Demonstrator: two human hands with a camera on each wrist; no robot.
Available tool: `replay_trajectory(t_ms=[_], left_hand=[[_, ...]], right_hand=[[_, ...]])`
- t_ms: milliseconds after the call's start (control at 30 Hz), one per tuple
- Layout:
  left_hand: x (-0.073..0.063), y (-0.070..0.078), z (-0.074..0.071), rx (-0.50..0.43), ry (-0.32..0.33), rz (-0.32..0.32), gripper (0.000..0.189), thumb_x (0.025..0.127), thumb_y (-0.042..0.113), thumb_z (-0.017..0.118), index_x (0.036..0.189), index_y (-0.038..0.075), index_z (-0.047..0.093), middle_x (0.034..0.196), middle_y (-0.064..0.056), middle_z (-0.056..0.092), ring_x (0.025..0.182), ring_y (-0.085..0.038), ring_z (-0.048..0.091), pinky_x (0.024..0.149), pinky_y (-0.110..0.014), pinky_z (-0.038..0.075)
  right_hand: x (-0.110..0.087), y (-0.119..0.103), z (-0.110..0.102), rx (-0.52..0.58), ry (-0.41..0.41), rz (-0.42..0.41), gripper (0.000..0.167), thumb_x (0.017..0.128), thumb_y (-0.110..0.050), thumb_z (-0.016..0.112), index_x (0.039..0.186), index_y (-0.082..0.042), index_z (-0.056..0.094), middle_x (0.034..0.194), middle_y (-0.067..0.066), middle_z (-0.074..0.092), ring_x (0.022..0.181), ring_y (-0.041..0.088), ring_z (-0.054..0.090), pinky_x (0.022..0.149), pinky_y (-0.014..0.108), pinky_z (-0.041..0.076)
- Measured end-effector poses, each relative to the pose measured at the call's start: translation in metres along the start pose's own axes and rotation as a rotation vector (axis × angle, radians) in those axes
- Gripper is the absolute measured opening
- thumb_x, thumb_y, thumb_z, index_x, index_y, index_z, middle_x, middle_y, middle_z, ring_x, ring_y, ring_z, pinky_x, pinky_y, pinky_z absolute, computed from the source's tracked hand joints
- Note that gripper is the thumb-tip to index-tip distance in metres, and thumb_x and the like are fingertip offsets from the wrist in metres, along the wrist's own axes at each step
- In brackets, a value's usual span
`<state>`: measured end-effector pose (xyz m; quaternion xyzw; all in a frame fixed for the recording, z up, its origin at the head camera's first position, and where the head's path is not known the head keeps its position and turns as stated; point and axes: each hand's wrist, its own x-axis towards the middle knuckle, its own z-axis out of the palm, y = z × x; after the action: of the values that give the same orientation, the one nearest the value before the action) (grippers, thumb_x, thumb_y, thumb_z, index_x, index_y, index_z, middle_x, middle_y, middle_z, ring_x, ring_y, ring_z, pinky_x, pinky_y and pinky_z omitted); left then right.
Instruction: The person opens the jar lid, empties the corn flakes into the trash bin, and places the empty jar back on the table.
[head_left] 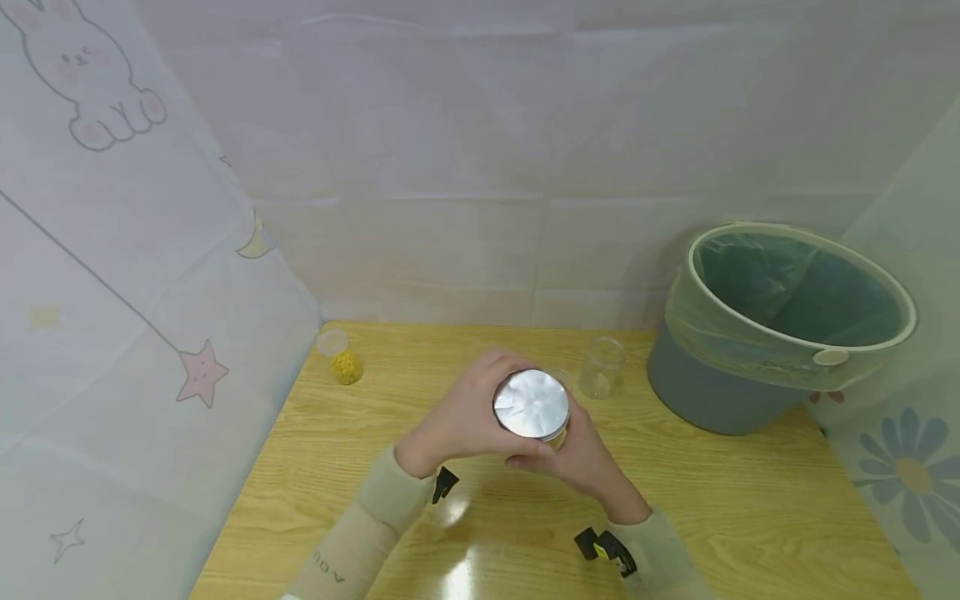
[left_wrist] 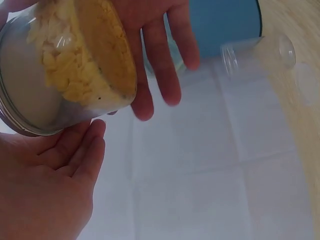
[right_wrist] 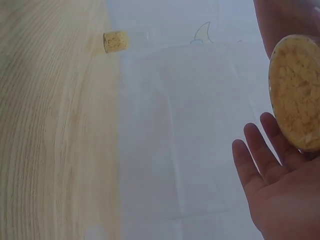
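Both my hands hold a large clear jar of yellow flakes above the table. From the head view its silver foil top faces up at me. My left hand grips its left side, thumb across the front. My right hand holds its right side, with the thumb low at the front. In the left wrist view the jar is tilted, and several right-hand fingers stretch out straight past it. The right wrist view catches the jar's round bottom beside my right palm.
A clear jar part filled with yellow bits stands at the back left. Behind my right hand stands an empty clear jar. A grey bin with a plastic liner is at the back right. Printed cloth walls enclose the wooden table.
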<state>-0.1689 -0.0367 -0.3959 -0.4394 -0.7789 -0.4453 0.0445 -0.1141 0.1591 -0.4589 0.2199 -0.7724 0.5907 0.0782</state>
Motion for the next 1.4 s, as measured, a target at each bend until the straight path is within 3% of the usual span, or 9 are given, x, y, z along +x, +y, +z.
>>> replay_trajectory(t_ms=[333, 633, 900, 1267, 1400], left_hand=[[-0.001, -0.002, 0.01, -0.042, 0.008, -0.012, 0.092, 0.059, 0.041, 0.1, 0.135, 0.014, 0.057, 0.129, 0.005, 0.056, 0.118, -0.012, 0.051, 0.098, -0.034, 0.047], [-0.002, 0.001, 0.02, -0.135, 0.075, -0.063, 0.078, 0.062, 0.036, 0.099, 0.128, 0.018, 0.061, 0.123, 0.011, 0.059, 0.113, -0.01, 0.056, 0.094, -0.034, 0.05], [-0.004, 0.004, 0.026, -0.129, 0.139, -0.043, 0.076, 0.063, 0.03, 0.099, 0.128, 0.014, 0.063, 0.125, 0.006, 0.062, 0.114, -0.013, 0.058, 0.092, -0.035, 0.052], [-0.004, 0.004, 0.029, -0.103, 0.157, -0.007, 0.074, 0.064, 0.031, 0.097, 0.126, 0.013, 0.062, 0.125, 0.003, 0.062, 0.114, -0.014, 0.058, 0.09, -0.035, 0.053], [-0.002, 0.002, 0.037, -0.056, 0.234, 0.0, 0.074, 0.064, 0.033, 0.096, 0.126, 0.012, 0.061, 0.122, 0.002, 0.062, 0.112, -0.015, 0.058, 0.089, -0.033, 0.053]], right_hand=[[0.0, 0.003, 0.002, 0.032, 0.023, -0.084, 0.095, 0.068, -0.002, 0.092, 0.148, -0.012, 0.043, 0.136, 0.008, 0.054, 0.118, 0.027, 0.054, 0.095, 0.04, 0.049], [-0.002, 0.001, 0.005, 0.118, 0.056, -0.035, 0.094, 0.067, 0.006, 0.088, 0.148, -0.004, 0.04, 0.135, 0.016, 0.051, 0.118, 0.026, 0.053, 0.093, 0.039, 0.05], [-0.004, 0.003, 0.01, -0.042, 0.151, -0.065, 0.094, 0.061, 0.004, 0.09, 0.143, -0.003, 0.045, 0.13, 0.013, 0.057, 0.112, 0.025, 0.056, 0.089, 0.042, 0.052], [-0.007, 0.001, 0.016, -0.103, 0.212, -0.048, 0.097, 0.056, 0.009, 0.091, 0.141, -0.001, 0.045, 0.129, 0.015, 0.058, 0.111, 0.028, 0.058, 0.089, 0.042, 0.053], [-0.004, 0.004, 0.019, -0.149, 0.27, -0.083, 0.095, 0.059, 0.009, 0.091, 0.141, 0.0, 0.043, 0.129, 0.018, 0.057, 0.112, 0.033, 0.058, 0.087, 0.05, 0.054]])
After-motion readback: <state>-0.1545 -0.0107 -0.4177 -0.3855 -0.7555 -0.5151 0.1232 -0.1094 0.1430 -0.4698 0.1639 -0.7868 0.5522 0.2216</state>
